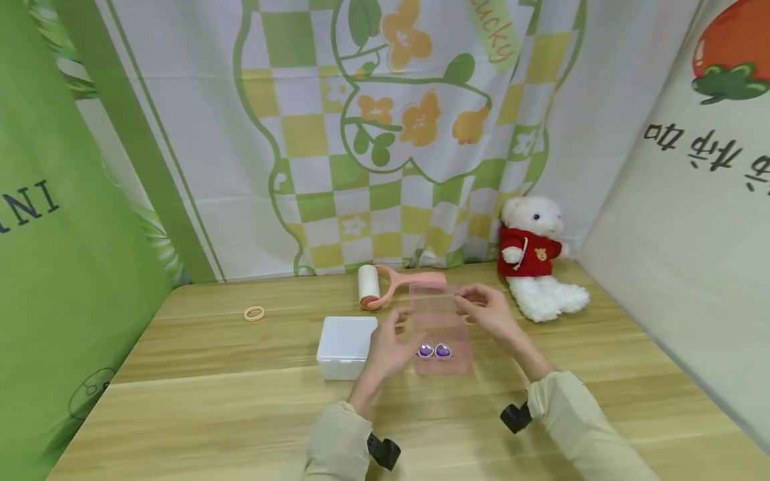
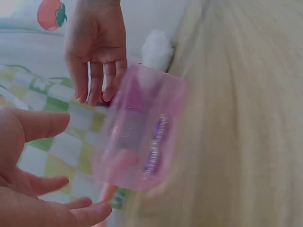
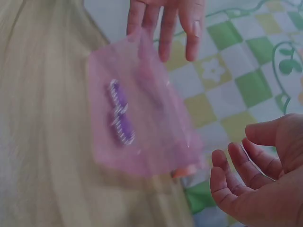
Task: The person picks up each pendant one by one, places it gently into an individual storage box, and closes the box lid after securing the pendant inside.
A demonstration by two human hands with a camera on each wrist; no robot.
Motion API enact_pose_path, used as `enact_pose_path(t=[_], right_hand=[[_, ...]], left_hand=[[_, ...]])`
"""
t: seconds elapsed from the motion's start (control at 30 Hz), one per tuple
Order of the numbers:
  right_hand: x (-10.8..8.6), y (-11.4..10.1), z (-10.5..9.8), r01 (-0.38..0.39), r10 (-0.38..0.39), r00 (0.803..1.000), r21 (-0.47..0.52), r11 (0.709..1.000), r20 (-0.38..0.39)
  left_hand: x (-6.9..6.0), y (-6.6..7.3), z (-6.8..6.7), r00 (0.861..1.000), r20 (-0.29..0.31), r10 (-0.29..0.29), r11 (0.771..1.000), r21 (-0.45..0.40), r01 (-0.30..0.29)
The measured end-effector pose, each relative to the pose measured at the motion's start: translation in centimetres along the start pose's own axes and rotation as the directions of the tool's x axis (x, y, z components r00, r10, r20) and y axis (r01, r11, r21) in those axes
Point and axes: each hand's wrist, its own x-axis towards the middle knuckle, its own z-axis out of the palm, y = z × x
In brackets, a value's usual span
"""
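Note:
A translucent pink box stands on the wooden table with its lid raised at the back. Two purple gems with sparkling rims lie side by side in its base; they look like earrings, blurred in both wrist views. My left hand is at the box's left side, fingers spread and bent a little, holding nothing. By the right edge of the lid is my right hand, its fingers loosely curved. The right wrist view shows a gap between those fingers and the pink box.
Left of the pink box sits a white lidded box. Behind lies a lint roller with a pink handle. A plush bear in a red top sits at back right, and a small tan ring lies at left.

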Motion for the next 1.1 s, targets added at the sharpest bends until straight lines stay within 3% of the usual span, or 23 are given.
enact_pose_path(t=[0.07, 0.13, 0.23, 0.3, 0.5, 0.67, 0.8, 0.97, 1.1], right_hand=[[0.2, 1.0, -0.3, -0.041, 0.041, 0.999, -0.003, 0.999, -0.012], [0.4, 2.0, -0.5, -0.083, 0.083, 0.996, -0.003, 0.997, -0.027], [1.0, 3.5, -0.5, -0.134, 0.134, 0.990, 0.004, 0.991, -0.044], [1.5, 4.2, -0.5, -0.180, 0.181, 0.983, 0.034, 0.983, -0.038], [2.8, 5.5, -0.8, -0.284, 0.277, 0.959, 0.177, 0.942, 0.063], [3.5, 6.2, -1.0, -0.324, 0.305, 0.946, 0.277, 0.905, 0.112], [3.6, 6.2, -1.0, -0.327, 0.303, 0.945, 0.314, 0.891, 0.123], [3.4, 5.5, -1.0, -0.312, 0.293, 0.950, 0.311, 0.898, 0.109], [2.9, 5.0, -1.2, -0.254, 0.248, 0.967, 0.214, 0.943, 0.057]], left_hand=[[0.1, -0.7, 0.7, 0.999, 0.002, -0.044, 0.998, 0.051, 0.044], [0.2, -1.4, 1.1, 0.994, 0.015, -0.112, 0.993, 0.040, 0.111], [0.2, -2.2, 1.4, 0.977, 0.046, -0.209, 0.977, -0.039, 0.211], [0.2, -2.5, 1.6, 0.968, 0.071, -0.240, 0.963, -0.107, 0.247], [0.2, -2.7, 2.3, 0.968, 0.122, -0.219, 0.950, -0.201, 0.240], [0.3, -2.6, 2.7, 0.966, 0.153, -0.210, 0.940, -0.239, 0.242], [0.5, -2.5, 2.7, 0.964, 0.162, -0.211, 0.932, -0.263, 0.248], [0.4, -2.7, 2.4, 0.962, 0.154, -0.224, 0.933, -0.253, 0.257], [0.1, -3.0, 2.2, 0.965, 0.114, -0.236, 0.940, -0.225, 0.256]])
